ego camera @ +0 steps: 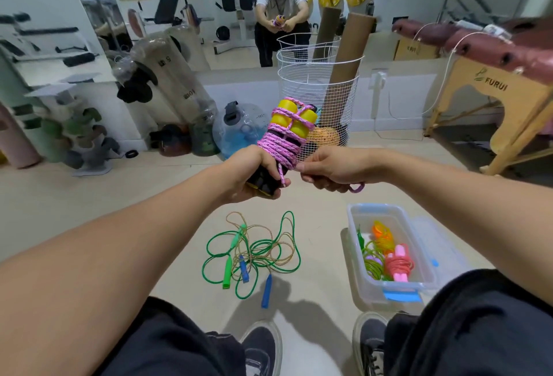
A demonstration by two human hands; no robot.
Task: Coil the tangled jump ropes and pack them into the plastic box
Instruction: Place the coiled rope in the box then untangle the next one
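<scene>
Left hand (257,175) grips the black handles of the pink rope (281,142), wound round them; right hand (332,170) pinches its loose end. Left of the box (363,283), on the floor: tangled green rope (263,244) and tan rope (254,251). Box holds coiled orange, green and pink ropes; wire basket (317,82) stands beyond.

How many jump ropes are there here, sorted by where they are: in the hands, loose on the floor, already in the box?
In the hands: 1, the pink rope wound round its yellow handles
Tangled on the floor: 2, a green rope and a tan rope with blue handles
In the plastic box: 3, orange, light green, pink-red
Total: 6
</scene>
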